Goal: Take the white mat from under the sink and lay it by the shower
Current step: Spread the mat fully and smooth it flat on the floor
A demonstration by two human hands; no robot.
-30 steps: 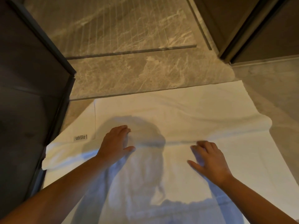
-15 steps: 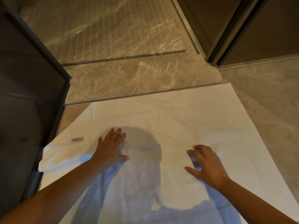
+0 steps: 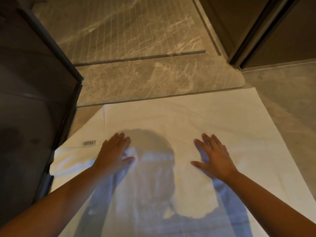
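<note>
Mat: the white mat [image 3: 196, 120] lies flat on the floor, its far edge against the marble shower step [image 3: 136, 82].
Left hand [image 3: 112, 156]: flat on the mat, fingers straight.
Right hand [image 3: 215, 158]: flat on the mat, fingers spread.
Tag [image 3: 89, 143]: near the left hand.

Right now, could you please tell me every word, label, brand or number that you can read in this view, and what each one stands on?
Small label on the white mat, just left of the left hand: a few rows of dark print, too small and blurred to read.
Nothing else: no word, brand, number or sign shows on the rest of the mat or on the marble floor.
</note>
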